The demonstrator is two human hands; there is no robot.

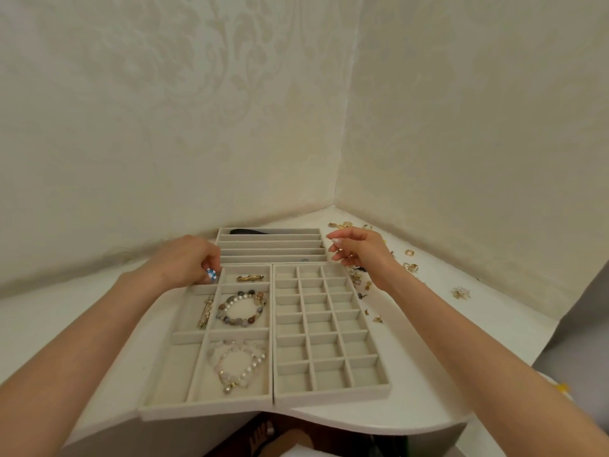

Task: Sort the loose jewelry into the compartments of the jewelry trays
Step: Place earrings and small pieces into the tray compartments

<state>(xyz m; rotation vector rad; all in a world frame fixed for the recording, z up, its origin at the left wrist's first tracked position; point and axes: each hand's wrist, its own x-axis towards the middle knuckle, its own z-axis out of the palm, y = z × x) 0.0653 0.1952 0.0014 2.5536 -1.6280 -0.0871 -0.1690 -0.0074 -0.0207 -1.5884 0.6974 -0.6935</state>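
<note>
While pinched in left hand [188, 258], blue piece [211, 274]

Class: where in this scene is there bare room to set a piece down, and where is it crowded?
Free: the grid tray's cells; the near-left compartment of the left tray, beside the pearl bracelet; table left of it. Crowded: loose jewelry litters the table right of the grid tray, by the right hand.
</note>
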